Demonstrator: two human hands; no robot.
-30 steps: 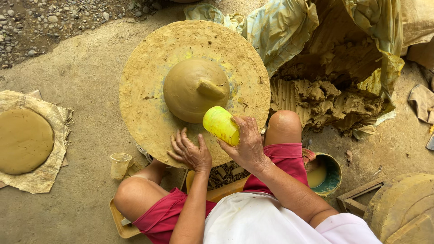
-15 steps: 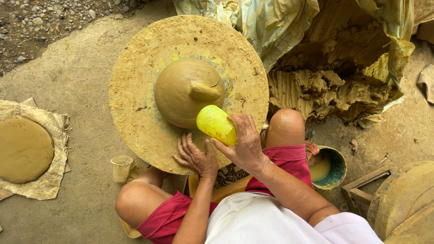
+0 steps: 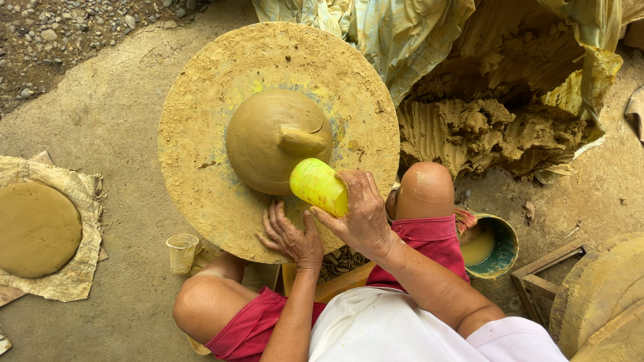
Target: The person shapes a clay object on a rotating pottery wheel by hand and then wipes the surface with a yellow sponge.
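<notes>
A round clay-caked wheel (image 3: 201, 147) lies on the ground with a domed clay mound (image 3: 268, 144) on it; a short clay stub sticks out of the mound's right side. My right hand (image 3: 362, 214) grips a yellow plastic cup (image 3: 318, 186), tipped on its side just in front of the mound. My left hand (image 3: 290, 234) rests flat with fingers spread on the wheel's near rim. My knees in red shorts flank the wheel.
A flat clay disc (image 3: 37, 228) lies on a cloth at the left. A small clear cup (image 3: 182, 251) stands by my left knee. A teal bucket (image 3: 506, 248) of slurry sits at the right. A raw clay heap (image 3: 496, 127) under plastic sheeting lies behind.
The view has shifted slightly, so the wheel sits a little more to the left. Both hands hold about the same places; the cup stays gripped near the mound.
</notes>
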